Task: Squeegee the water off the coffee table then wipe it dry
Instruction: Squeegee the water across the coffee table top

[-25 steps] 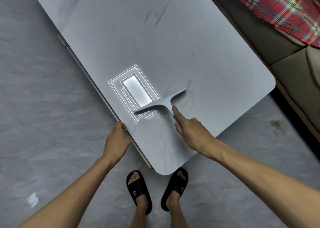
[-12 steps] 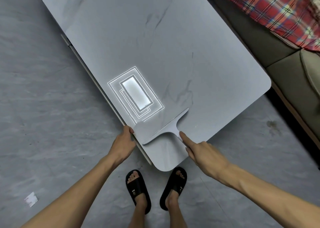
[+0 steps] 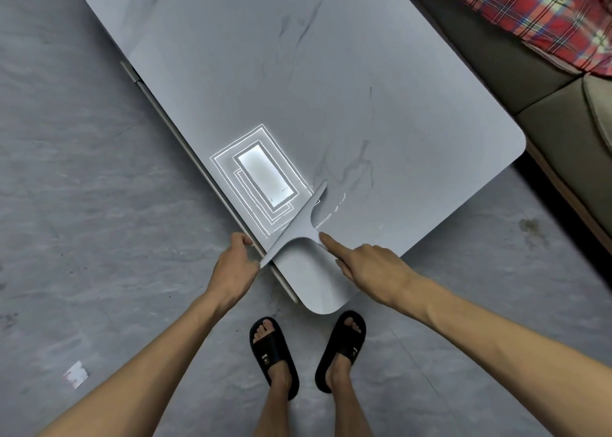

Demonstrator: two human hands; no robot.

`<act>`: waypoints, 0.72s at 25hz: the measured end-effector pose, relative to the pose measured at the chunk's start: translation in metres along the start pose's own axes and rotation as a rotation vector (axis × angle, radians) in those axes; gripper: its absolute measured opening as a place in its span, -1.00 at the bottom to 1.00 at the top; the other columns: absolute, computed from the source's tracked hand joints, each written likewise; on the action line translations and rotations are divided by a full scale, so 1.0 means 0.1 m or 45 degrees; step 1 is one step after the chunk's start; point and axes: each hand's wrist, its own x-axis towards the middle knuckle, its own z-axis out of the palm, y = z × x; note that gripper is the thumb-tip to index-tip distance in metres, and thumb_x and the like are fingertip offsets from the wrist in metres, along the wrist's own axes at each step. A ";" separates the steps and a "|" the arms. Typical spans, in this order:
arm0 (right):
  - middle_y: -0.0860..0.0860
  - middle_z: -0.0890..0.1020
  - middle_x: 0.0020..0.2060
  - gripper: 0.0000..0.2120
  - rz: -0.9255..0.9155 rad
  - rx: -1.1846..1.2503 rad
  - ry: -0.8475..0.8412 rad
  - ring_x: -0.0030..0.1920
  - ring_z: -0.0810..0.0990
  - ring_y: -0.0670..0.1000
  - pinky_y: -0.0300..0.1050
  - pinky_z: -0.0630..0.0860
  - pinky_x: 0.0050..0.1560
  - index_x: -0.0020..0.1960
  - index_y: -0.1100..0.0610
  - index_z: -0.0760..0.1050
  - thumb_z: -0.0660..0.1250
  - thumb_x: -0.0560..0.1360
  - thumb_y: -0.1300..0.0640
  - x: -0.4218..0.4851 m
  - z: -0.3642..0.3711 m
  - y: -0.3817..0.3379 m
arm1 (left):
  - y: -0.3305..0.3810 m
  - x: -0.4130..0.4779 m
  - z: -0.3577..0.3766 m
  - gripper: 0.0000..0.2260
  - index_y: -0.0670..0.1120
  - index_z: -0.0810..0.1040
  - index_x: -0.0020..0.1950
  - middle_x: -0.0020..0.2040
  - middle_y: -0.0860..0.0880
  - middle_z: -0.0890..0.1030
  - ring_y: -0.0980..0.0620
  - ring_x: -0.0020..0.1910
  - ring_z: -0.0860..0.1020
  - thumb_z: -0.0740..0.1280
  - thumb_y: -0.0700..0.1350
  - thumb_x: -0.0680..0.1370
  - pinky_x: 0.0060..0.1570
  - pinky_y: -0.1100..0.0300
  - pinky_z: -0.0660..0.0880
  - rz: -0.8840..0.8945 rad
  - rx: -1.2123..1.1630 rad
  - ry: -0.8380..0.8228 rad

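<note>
Fingers (image 3: 326, 240) of the right hand (image 3: 374, 266) are curled round the squeegee (image 3: 298, 227) handle, forefinger laid straight along it. The left hand (image 3: 231, 267) is hooked over the bench (image 3: 364, 72) rim.

From the head view, the blade is seen aslant near the bench's 6 o'clock corner, its tip overhanging the rim just beside the left hand, which could be struck. Water (image 3: 334, 209) streaks at the blade's 3 o'clock could be missed, or spilled onto the floor (image 3: 99, 171) by the sandals (image 3: 275, 353). A sofa (image 3: 546, 88) is set close at 2 o'clock.
</note>
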 end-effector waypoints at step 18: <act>-0.01 0.44 -0.44 -0.66 0.362 0.785 0.276 -0.45 0.42 0.01 -0.16 0.40 -0.41 0.40 -0.32 0.12 0.00 0.64 -0.14 -1.02 -0.49 0.12 | 0.94 -0.63 -0.39 -0.89 -0.02 0.49 -0.04 -0.07 -0.09 0.66 -0.05 -0.12 0.66 0.25 -0.19 0.48 -0.11 0.09 0.54 0.070 -0.215 -0.280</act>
